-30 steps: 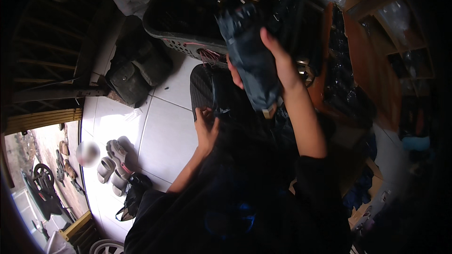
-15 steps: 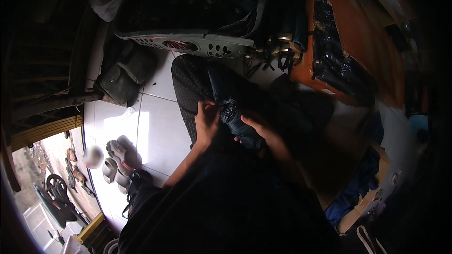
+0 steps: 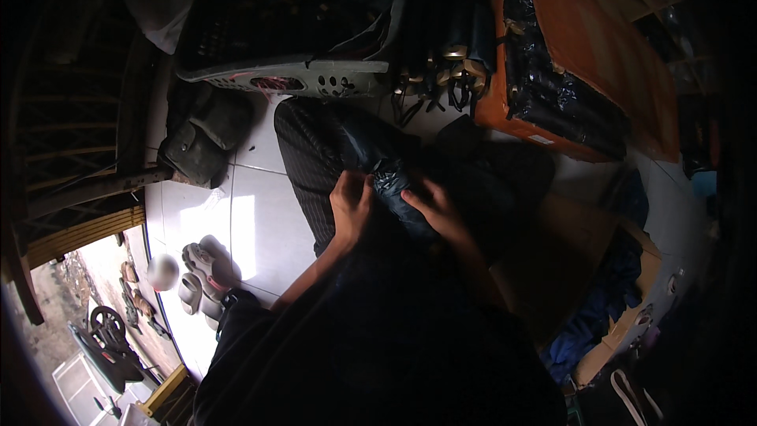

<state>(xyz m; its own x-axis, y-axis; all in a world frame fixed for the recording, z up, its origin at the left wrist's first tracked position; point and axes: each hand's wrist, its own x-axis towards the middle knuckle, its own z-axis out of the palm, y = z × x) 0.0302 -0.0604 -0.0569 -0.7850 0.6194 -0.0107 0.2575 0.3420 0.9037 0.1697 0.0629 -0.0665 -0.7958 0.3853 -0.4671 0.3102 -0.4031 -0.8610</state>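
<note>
Across my lap lies a dark folded umbrella with a shiny, crinkled cover. My left hand is on its left side, fingers curled together and pinching the bunched cloth near the middle. From the right, my right hand grips the umbrella with the thumb laid on top; its other fingers are partly hidden. The umbrella's lower end fades into the dark of my clothes. My striped trouser leg is just left of it.
A grey plastic basket of dark items stands ahead. Beside it, several folded umbrellas with straps lean near an orange box packed with dark wrapped bundles. Left are a dark bag and sandals; right, a cardboard box holding blue cloth.
My right hand has moved up the umbrella, closer to my left hand. My left fingers have closed in on the crinkled part. The whole view has shifted slightly.
</note>
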